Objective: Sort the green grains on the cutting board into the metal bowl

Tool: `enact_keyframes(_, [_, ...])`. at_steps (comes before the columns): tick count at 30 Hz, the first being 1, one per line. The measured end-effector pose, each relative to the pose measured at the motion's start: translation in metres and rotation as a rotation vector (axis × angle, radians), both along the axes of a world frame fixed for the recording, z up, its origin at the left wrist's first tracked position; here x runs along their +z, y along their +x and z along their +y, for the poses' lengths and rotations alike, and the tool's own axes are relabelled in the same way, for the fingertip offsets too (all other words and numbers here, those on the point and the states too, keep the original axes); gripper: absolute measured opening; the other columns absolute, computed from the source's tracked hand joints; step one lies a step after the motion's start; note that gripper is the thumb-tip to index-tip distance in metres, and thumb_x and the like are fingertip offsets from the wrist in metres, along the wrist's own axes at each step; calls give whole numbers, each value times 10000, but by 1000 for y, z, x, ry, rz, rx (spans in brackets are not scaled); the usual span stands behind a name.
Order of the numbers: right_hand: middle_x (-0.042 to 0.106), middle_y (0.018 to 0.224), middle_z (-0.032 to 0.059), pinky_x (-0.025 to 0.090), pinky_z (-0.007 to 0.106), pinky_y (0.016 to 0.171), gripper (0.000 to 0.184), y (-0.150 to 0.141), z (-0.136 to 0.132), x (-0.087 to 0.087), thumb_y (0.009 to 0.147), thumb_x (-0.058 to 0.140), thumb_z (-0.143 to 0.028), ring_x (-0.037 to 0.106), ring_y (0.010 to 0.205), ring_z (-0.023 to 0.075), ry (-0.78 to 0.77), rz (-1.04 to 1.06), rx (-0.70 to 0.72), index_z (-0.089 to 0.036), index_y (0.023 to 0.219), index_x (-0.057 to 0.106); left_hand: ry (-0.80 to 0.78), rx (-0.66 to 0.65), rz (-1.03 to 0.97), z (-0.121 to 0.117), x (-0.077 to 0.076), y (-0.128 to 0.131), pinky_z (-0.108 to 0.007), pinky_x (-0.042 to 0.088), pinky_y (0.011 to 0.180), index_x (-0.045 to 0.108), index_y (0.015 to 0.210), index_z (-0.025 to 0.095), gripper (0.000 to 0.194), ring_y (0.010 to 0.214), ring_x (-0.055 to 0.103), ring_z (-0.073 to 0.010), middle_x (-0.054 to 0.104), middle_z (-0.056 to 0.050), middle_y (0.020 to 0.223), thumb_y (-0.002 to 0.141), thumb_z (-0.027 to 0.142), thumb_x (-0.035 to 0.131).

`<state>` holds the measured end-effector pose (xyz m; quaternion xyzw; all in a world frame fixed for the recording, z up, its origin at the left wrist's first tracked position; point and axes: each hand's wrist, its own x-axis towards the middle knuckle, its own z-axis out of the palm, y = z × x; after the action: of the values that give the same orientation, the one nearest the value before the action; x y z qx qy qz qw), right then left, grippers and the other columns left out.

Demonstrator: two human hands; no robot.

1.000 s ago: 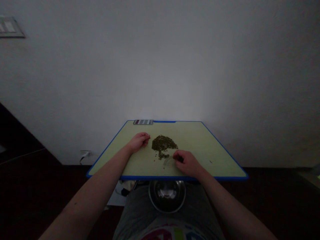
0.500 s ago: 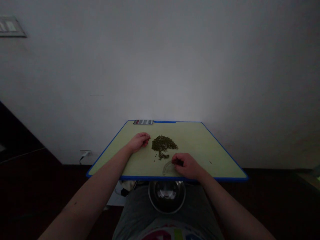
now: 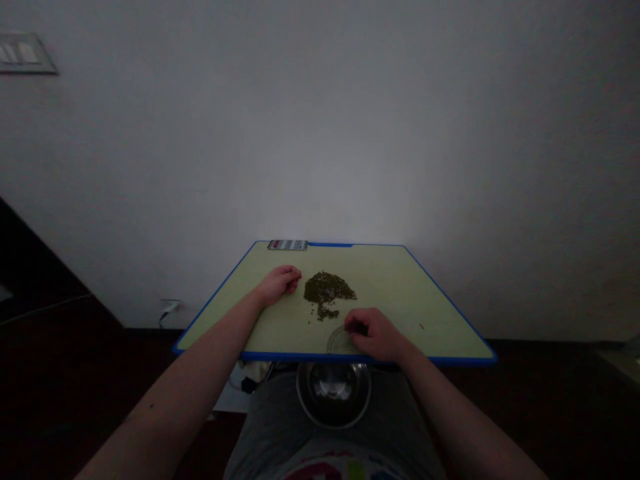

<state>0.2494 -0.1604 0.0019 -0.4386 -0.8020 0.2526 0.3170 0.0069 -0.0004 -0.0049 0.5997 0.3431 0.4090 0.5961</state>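
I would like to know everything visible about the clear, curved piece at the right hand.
The clear piece looks like a thin plastic protractor: rounded edge leftward, fainter arcs inside. Any markings are unreadable. It lies on or just above the pale board, by its blue front edge. The right hand appears to grip it, hiding its right part.

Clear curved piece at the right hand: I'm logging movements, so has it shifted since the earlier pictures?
Yes. The clear curved piece has moved toward the person, closer to the table's blue near edge.
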Motion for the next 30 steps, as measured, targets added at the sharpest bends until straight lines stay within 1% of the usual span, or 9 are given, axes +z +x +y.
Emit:
enact_keyframes(8, [544, 641, -26, 369, 182, 534, 177, 0, -1, 1, 612, 478, -59, 479, 568, 86, 31, -1, -2, -158, 737, 556, -3, 6, 13, -3, 3, 1, -200, 264, 371, 497, 652, 142, 189, 372, 404, -58, 446, 49, 456, 679, 299, 597])
enact_keyframes(11, [560, 652, -19, 379, 192, 547, 176, -1, 0, 1, 631, 488, -72, 495, 583, 95, 66, -7, -56, -161, 760, 567, -14, 5, 5, -3, 3, 0, -200, 265, 375, 498, 656, 142, 189, 371, 406, -58, 452, 49, 455, 674, 298, 603])
enact_keyframes(15, [606, 701, 8, 410, 217, 583, 196, -3, 4, -1, 709, 495, -139, 534, 617, 115, 87, 25, -155, -162, 875, 596, -20, 9, 4, -3, 3, 0, -200, 270, 379, 500, 661, 143, 185, 375, 410, -58, 457, 48, 459, 673, 295, 603])
enact_keyframes(19, [635, 736, 21, 421, 234, 607, 217, -9, 9, 1, 752, 499, -186, 555, 632, 126, 108, -9, -208, -175, 937, 611, -7, 15, 15, -3, 4, 1, -201, 263, 376, 500, 657, 142, 181, 373, 406, -58, 451, 47, 458, 672, 292, 600])
enact_keyframes(23, [645, 783, 21, 415, 241, 647, 216, -20, 17, 11, 755, 509, -172, 564, 681, 134, 177, -69, -200, -189, 944, 611, 12, 2, 15, -2, 3, 0, -202, 271, 383, 507, 664, 140, 172, 381, 409, -59, 454, 44, 463, 679, 289, 591])
enact_keyframes(25, [643, 791, 21, 408, 241, 657, 203, -26, 20, 16, 747, 523, -163, 563, 704, 139, 210, -110, -174, -190, 924, 618, 11, -5, 12, -2, 2, -1, -202, 273, 384, 509, 674, 142, 172, 382, 410, -58, 459, 43, 472, 682, 293, 589])
enact_keyframes(27, [646, 822, 25, 406, 240, 668, 199, -31, 24, 18, 747, 520, -150, 564, 722, 140, 227, -129, -152, -187, 913, 623, 7, -3, 13, -1, 1, -1, -202, 266, 378, 509, 679, 143, 172, 378, 405, -58, 460, 44, 476, 682, 295, 590])
enact_keyframes(30, [650, 854, 30, 407, 241, 687, 203, -35, 26, 17, 750, 513, -141, 569, 759, 146, 227, -153, -124, -187, 910, 628, 13, 6, 13, 0, 0, -1, -200, 259, 375, 510, 677, 143, 176, 372, 399, -56, 454, 45, 469, 680, 299, 592])
